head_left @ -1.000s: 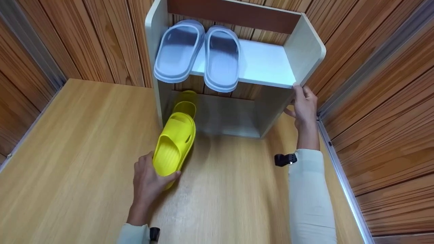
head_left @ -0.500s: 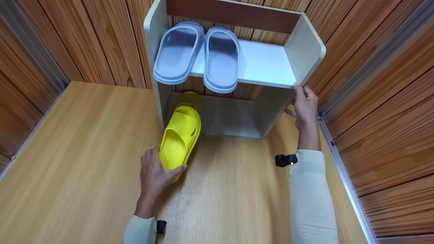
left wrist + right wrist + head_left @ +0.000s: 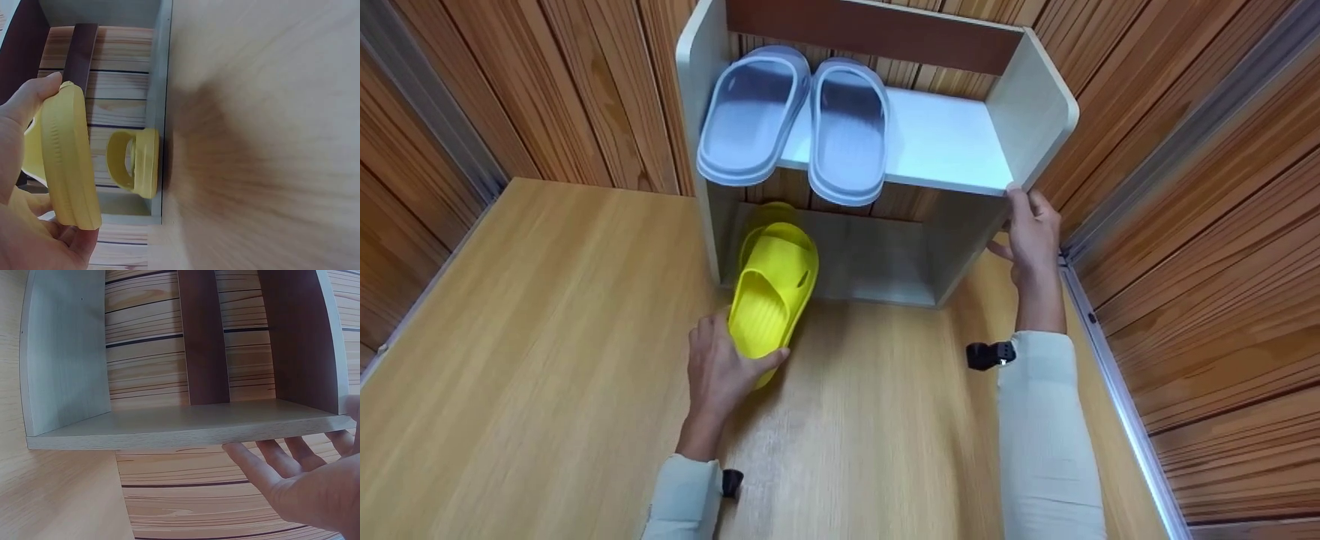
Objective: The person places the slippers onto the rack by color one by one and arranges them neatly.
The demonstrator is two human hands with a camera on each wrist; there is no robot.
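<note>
My left hand (image 3: 724, 365) grips a yellow slipper (image 3: 780, 259) by its heel, thumb on one side and fingers on the other. The slipper's toe points toward the lower compartment of a small shoe rack (image 3: 952, 240). A second yellow slipper (image 3: 146, 163) sits on the rack's bottom board, at the left side. In the head view it is mostly hidden behind the held one. My right hand (image 3: 1033, 232) holds the rack's right side panel near the upper shelf's front corner. In the right wrist view its fingers (image 3: 253, 464) lie against the panel's outer face.
Two grey slippers (image 3: 754, 120) stand side by side on the left of the upper shelf (image 3: 945, 139). Wood-patterned walls (image 3: 1207, 300) enclose the back and sides. The rack stands on a light wooden floor (image 3: 547, 337) against the back wall.
My left hand has moved forward and to the right, carrying the yellow slipper closer to the lower compartment. The right hand has stayed on the side panel.
</note>
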